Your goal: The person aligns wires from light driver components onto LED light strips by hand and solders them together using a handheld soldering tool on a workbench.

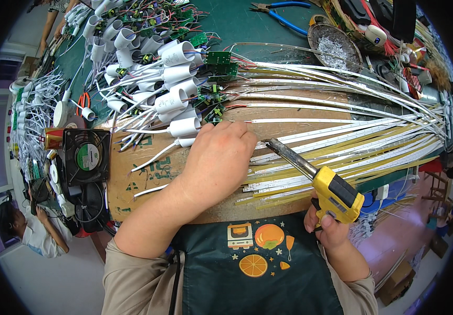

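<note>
My right hand [330, 230] grips a yellow and black soldering gun [337, 195] by its handle. Its dark tip points up and left, close beside the fingers of my left hand [218, 160]. That hand reaches over the board with its fingers closed; the back of the hand hides what is between them. Around it lie white plastic lamp housings [184, 127] with white cables and small green circuit boards [221, 58]. Thin red wires join some boards to long white LED strips [310, 106]. More white and yellow strips [300, 181] fan out to the right, beneath the soldering gun's tip.
A cardboard sheet [126, 202] covers part of the green table [231, 23]. On the left stands a black fan [85, 157]. Blue-handled pliers [288, 17] and a round dish of pale scraps [336, 50] lie at the back. Another person [40, 231] sits beyond the left edge.
</note>
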Action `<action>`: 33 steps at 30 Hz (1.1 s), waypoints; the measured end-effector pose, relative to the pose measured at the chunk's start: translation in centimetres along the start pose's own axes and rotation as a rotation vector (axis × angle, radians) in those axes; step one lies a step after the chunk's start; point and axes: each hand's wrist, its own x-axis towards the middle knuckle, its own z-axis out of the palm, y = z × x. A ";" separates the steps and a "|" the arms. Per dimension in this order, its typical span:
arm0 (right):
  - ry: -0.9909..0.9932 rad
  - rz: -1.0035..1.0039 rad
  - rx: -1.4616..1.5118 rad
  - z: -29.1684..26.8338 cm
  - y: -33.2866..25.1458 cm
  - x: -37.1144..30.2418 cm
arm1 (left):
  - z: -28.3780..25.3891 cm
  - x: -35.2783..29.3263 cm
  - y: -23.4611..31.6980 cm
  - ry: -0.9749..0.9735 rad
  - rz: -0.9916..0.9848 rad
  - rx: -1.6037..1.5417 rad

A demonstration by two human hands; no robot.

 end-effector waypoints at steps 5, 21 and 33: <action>-0.006 0.009 -0.001 -0.1 0.1 0.0 | -0.2 0.1 0.1 -0.015 0.013 0.007; 0.023 0.018 0.034 0.4 -0.2 0.1 | 0.3 -0.3 0.0 0.034 0.003 -0.008; 0.099 0.016 -0.018 0.9 -0.6 0.1 | 0.6 -1.5 -0.1 0.141 -0.050 -0.036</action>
